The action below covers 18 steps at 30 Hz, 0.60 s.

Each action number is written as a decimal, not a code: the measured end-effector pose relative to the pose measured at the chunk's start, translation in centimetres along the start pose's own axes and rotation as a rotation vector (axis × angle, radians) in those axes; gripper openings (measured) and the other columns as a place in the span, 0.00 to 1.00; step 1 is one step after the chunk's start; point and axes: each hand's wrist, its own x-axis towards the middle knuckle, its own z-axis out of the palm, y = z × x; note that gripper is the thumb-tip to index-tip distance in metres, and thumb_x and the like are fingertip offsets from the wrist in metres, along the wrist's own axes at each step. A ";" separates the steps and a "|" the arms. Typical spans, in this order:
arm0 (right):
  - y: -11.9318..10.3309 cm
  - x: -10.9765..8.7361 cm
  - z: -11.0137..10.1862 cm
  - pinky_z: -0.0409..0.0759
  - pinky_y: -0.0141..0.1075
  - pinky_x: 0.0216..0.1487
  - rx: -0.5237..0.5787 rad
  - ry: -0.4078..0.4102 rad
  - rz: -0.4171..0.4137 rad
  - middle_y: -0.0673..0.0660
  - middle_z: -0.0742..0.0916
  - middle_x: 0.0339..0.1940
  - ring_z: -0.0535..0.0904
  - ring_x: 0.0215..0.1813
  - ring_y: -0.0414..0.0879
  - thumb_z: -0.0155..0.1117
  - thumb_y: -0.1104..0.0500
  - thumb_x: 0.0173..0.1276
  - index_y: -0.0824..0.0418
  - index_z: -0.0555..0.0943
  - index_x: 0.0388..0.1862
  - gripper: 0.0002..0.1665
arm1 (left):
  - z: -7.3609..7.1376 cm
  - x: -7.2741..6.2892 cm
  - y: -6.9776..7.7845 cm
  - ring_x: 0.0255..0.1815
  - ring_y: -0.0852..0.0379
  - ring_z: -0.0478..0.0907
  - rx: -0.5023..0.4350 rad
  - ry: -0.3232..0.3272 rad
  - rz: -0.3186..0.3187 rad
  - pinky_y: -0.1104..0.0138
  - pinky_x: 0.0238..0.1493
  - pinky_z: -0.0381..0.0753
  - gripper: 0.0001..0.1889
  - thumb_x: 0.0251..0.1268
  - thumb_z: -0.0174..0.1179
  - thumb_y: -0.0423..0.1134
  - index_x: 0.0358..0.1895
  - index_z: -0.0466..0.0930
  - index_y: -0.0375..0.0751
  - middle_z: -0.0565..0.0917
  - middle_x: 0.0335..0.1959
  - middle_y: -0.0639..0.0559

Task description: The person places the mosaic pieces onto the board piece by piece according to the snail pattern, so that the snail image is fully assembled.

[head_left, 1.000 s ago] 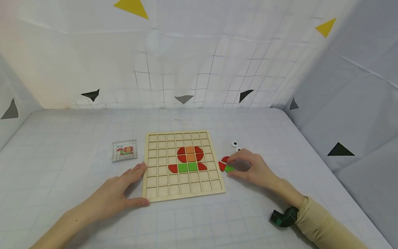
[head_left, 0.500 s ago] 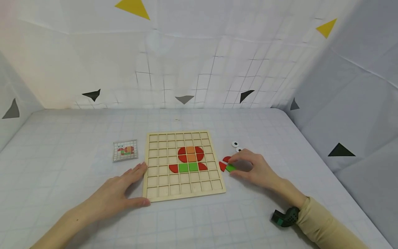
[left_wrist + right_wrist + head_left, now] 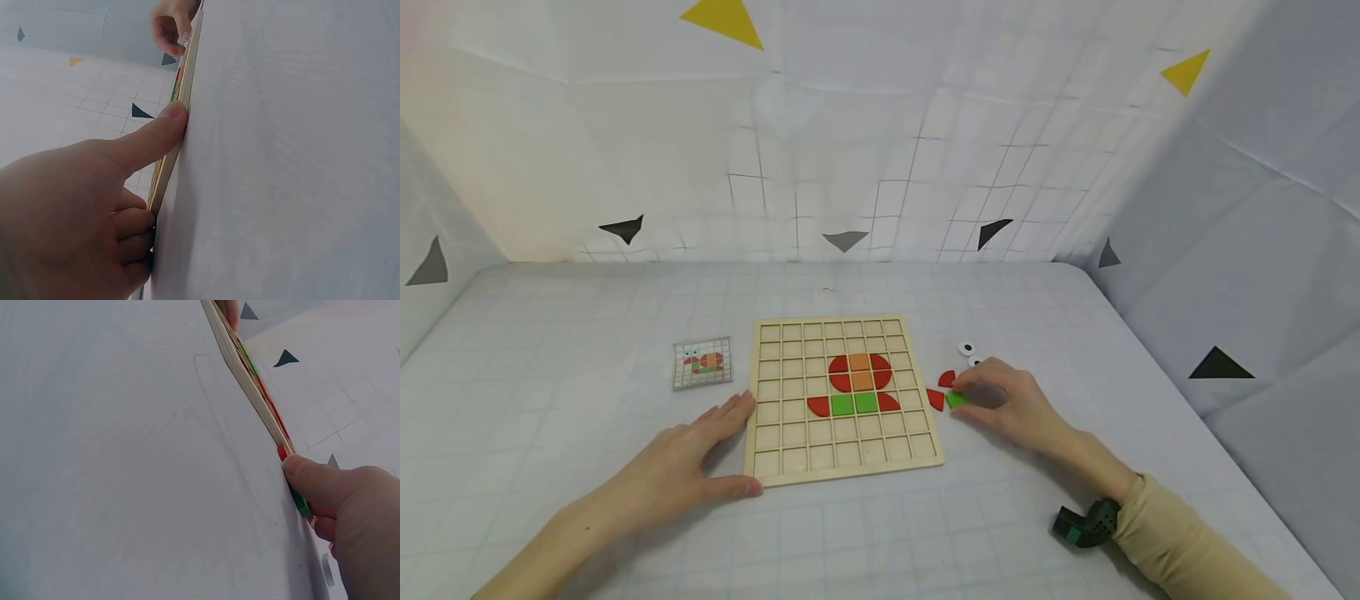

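A wooden grid board [image 3: 781, 437] lies on the table. In its cells are red quarter-round tiles [image 3: 880, 362], orange square tiles [image 3: 860, 379] and green square tiles [image 3: 866, 402]. My left hand [image 3: 692, 454] rests against the board's left side, thumb at the near corner and fingertips farther up the edge. Right of the board, my right hand [image 3: 1018, 408] pinches a loose green tile [image 3: 955, 400] between thumb and index finger. Two loose red quarter-round tiles [image 3: 936, 400] lie beside it. In the right wrist view the thumb touches the green tile [image 3: 300, 501], which looks low at the table.
Two white eye discs [image 3: 966, 348] lie behind the right hand, one partly covered by it. A small picture card [image 3: 702, 379] with a grid drawing sits left of the board. White cloth walls [image 3: 850, 167] stand behind and at the sides. A dark device [image 3: 1086, 523] sits at the right wrist.
The green tile has shifted slightly and turned between the right fingers. The red tiles beside it have moved a little and now lie apart from it. The left hand and board stay put.
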 end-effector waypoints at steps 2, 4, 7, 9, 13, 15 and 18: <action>0.0 0.1 0.1 0.80 0.27 0.51 -0.002 0.006 -0.002 0.43 0.87 0.41 0.81 0.46 0.36 0.83 0.62 0.51 0.50 0.86 0.45 0.22 | 0.0 0.0 0.0 0.74 0.33 0.63 0.002 0.000 0.002 0.37 0.68 0.65 0.57 0.48 0.63 0.75 0.79 0.57 0.46 0.63 0.77 0.44; 0.0 0.1 0.2 0.80 0.28 0.50 -0.006 0.008 -0.004 0.43 0.87 0.41 0.81 0.45 0.36 0.83 0.62 0.51 0.51 0.86 0.44 0.21 | 0.1 0.0 0.0 0.74 0.33 0.63 0.003 0.000 0.001 0.38 0.68 0.65 0.57 0.48 0.63 0.75 0.79 0.57 0.46 0.63 0.77 0.44; 0.0 0.2 0.2 0.81 0.28 0.50 -0.002 0.007 0.006 0.42 0.87 0.40 0.82 0.45 0.36 0.83 0.61 0.51 0.52 0.86 0.44 0.21 | 0.0 0.0 0.0 0.74 0.34 0.63 0.002 -0.008 -0.006 0.38 0.68 0.65 0.58 0.48 0.64 0.75 0.79 0.57 0.46 0.63 0.78 0.45; -0.2 0.3 0.2 0.81 0.30 0.49 0.008 0.014 0.017 0.43 0.87 0.39 0.82 0.44 0.37 0.82 0.62 0.51 0.53 0.85 0.44 0.21 | 0.0 0.0 -0.1 0.75 0.34 0.62 0.001 -0.008 -0.007 0.38 0.69 0.65 0.57 0.48 0.64 0.75 0.79 0.57 0.47 0.63 0.78 0.45; -0.8 0.9 0.3 0.83 0.35 0.48 0.031 0.030 0.042 0.44 0.87 0.39 0.83 0.43 0.39 0.81 0.63 0.54 0.54 0.86 0.44 0.19 | 0.0 -0.1 -0.1 0.75 0.35 0.62 -0.001 -0.006 -0.013 0.38 0.70 0.64 0.57 0.48 0.65 0.73 0.79 0.57 0.47 0.62 0.78 0.46; -1.0 1.2 0.3 0.83 0.37 0.48 0.032 0.028 0.051 0.45 0.87 0.40 0.83 0.43 0.40 0.80 0.64 0.55 0.55 0.86 0.44 0.18 | 0.0 -0.1 -0.1 0.75 0.35 0.62 -0.002 -0.009 -0.017 0.38 0.69 0.64 0.57 0.48 0.65 0.74 0.79 0.57 0.47 0.62 0.78 0.46; -1.1 1.4 0.4 0.83 0.37 0.49 0.023 0.015 0.051 0.47 0.88 0.42 0.83 0.44 0.42 0.80 0.63 0.54 0.56 0.86 0.45 0.19 | 0.0 -0.1 0.0 0.75 0.34 0.62 -0.005 -0.011 -0.016 0.38 0.70 0.64 0.57 0.48 0.64 0.75 0.79 0.57 0.47 0.62 0.78 0.45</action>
